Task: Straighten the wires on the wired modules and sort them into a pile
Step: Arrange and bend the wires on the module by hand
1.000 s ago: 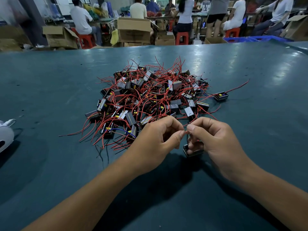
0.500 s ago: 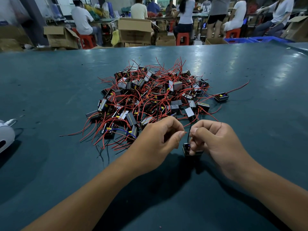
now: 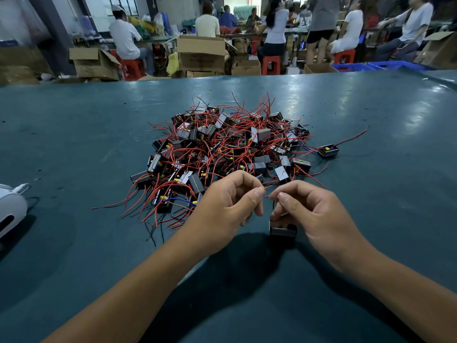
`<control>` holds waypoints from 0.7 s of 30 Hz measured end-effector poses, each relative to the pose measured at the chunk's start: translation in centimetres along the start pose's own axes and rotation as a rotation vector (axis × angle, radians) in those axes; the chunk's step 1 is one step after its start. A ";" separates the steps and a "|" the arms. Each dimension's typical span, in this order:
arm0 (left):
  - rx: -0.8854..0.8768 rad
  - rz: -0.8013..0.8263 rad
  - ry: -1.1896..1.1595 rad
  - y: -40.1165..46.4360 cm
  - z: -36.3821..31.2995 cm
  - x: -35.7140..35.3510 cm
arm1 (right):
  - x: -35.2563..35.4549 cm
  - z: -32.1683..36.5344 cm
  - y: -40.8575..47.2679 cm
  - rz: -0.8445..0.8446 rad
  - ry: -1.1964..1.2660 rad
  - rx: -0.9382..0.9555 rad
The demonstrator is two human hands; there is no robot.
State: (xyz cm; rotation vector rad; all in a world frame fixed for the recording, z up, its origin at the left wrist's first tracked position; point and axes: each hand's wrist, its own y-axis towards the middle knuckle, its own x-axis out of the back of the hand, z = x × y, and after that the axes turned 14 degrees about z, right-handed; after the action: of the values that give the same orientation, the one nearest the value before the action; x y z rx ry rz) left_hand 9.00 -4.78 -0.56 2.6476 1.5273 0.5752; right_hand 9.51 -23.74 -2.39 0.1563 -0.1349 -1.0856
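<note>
Pinching a thin red wire [image 3: 268,194] between us, our left hand [image 3: 226,209] grips one end between thumb and curled forefinger, and our right hand [image 3: 312,214] nips the same wire a little way along, thumb against forefinger. The wire runs nearly level across the small gap between the two thumbs. Our right hand's lower fingers curl round a small black module [image 3: 283,230], which sits under that hand, its bottom edge at or just above the green table [image 3: 74,243]; we cannot tell whether it touches.

Beyond our knuckles lies the big heap of modules [image 3: 230,149], black boxes tangled in red wires that stick out in every direction, with one blue wire [image 3: 179,200] at its near left edge. One lone module [image 3: 328,151] sits apart on the heap's right side, its wire trailing off to the right.

At the table's left edge we see part of a white object [image 3: 11,209]. Past the table's far edge there are cardboard boxes [image 3: 202,55], red stools [image 3: 270,64] and seated people [image 3: 125,40].
</note>
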 end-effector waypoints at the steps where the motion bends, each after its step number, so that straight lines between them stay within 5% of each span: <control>1: -0.002 0.009 -0.004 0.0 0.0 -0.1 | -0.1 0.0 0.0 -0.018 -0.014 0.001; 21: -0.049 -0.088 -0.039 0.4 0.2 -1.5 | -0.5 -0.1 0.1 0.029 0.074 0.018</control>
State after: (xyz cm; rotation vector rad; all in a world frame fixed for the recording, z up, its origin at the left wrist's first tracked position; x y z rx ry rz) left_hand 8.72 -6.24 -1.16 2.5253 1.5885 0.5454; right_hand 9.37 -23.20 -2.45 0.2098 -0.0799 -1.0486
